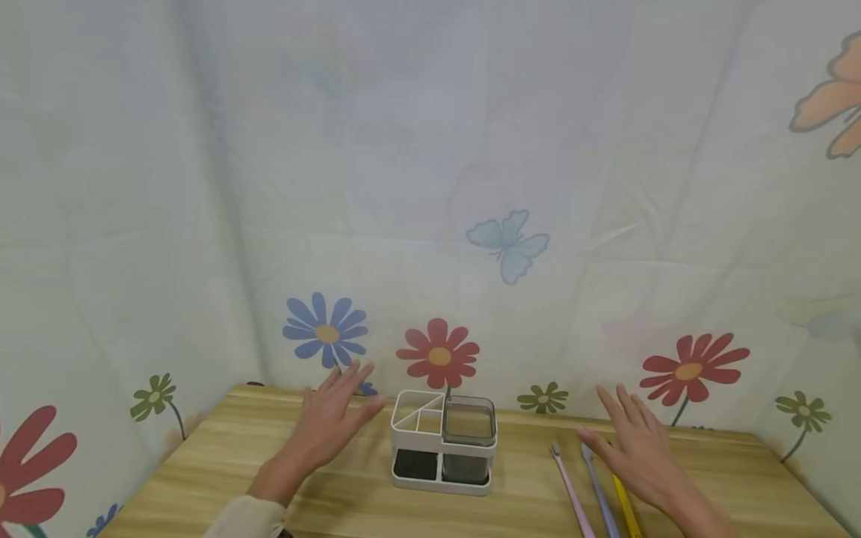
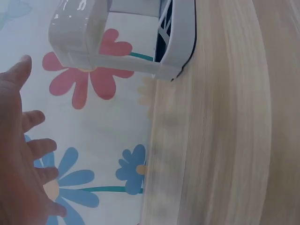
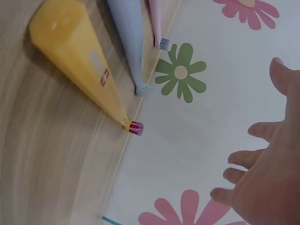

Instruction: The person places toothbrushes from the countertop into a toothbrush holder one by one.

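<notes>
A white toothbrush holder with divided slots and a clear cup stands on the wooden table. My left hand hovers to its left, fingers spread and holding nothing; the left wrist view shows the holder beyond the thumb. On the right lie a pink toothbrush, a blue-grey toothbrush and a yellow toothbrush, side by side with heads toward the back. Over the yellow one is my right hand, fingers extended, nothing in it. In the right wrist view, the yellow toothbrush shows dark red bristles.
The wooden table ends at a pale fabric backdrop printed with flowers and butterflies. More of the backdrop hangs along the left and right sides.
</notes>
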A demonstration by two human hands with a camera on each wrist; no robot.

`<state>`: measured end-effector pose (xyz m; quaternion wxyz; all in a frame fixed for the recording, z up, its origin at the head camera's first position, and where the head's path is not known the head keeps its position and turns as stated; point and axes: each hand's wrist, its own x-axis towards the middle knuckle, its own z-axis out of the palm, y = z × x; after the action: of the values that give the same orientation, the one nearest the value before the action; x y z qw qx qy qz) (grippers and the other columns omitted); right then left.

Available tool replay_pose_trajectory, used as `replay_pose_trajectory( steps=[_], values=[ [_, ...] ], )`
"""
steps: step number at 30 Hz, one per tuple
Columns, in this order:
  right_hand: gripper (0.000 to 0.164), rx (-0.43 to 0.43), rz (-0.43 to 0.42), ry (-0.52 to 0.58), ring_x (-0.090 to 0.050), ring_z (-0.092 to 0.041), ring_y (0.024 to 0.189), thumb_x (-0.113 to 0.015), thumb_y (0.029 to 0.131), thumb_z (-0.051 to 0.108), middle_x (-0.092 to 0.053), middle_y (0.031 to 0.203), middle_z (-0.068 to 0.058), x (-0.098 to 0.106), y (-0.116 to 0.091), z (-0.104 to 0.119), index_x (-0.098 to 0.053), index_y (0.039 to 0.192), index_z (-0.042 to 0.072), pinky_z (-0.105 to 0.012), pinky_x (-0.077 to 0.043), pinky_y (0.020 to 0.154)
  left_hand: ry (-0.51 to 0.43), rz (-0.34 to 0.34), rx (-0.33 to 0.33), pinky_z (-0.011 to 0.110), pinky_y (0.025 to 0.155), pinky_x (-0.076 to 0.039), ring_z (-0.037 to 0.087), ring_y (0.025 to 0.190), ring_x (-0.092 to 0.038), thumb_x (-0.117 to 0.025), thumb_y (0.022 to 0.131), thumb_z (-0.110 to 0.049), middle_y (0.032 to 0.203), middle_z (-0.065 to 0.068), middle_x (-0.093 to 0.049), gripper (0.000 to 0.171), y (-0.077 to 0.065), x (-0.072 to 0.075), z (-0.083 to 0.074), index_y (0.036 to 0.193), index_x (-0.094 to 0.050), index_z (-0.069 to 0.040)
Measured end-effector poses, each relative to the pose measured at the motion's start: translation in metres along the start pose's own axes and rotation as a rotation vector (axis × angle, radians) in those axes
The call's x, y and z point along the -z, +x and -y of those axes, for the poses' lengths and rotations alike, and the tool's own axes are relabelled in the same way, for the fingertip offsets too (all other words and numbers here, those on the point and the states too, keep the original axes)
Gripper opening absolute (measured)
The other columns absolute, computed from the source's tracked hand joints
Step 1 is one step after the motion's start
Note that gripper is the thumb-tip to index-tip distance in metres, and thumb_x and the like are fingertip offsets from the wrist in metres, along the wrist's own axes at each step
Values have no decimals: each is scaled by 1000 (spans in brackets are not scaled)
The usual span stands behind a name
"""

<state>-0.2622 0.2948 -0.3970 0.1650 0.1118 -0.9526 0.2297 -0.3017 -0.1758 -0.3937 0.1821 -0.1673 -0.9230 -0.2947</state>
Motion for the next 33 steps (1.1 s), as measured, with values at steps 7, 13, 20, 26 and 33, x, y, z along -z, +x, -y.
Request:
replay_pose_trajectory(
  steps=[7,13,20,26,33],
  values=[
    [80,31,-15,122,-26,-67,142,-72,103,40,-26,161,-43,3,-2,-2,-37,161,-3,-89,-27,100,-282,19,-8,70,121,-21,44,154,-31,-63,105,-45,167,16,-38,70,5,-10,1,164,-42,-13],
    [73,30,-42,205,-36,-60,140,-73,103,30,-39,156,-38,9,-4,-3,-40,159,-4,-82,-34,103,-394,30,77,69,120,-25,39,153,-36,-65,104,-46,166,6,-42,66,5,-16,-4,162,-46,-21],
    [70,-15,-21,270,-47,-59,134,-67,108,30,-40,156,-38,15,-4,-7,-37,159,-7,-73,-45,102,-459,-1,101,70,119,-27,39,150,-41,-67,104,-43,159,6,-53,57,7,-24,-12,155,-57,-21],
    [64,-21,-38,304,-56,-57,127,-67,108,23,-45,153,-39,18,-5,-16,-40,157,-8,-61,-55,96,-495,-4,117,72,115,-33,39,145,-48,-70,102,-46,156,7,-55,56,8,-32,-17,153,-60,-24],
    [64,-65,-34,307,-61,-49,126,-67,108,30,-56,144,-34,24,-7,-18,-44,157,-3,-51,-59,94,-569,2,109,61,115,-41,38,141,-53,-71,103,-36,154,10,-57,51,10,-38,-18,150,-62,-19]
  ],
)
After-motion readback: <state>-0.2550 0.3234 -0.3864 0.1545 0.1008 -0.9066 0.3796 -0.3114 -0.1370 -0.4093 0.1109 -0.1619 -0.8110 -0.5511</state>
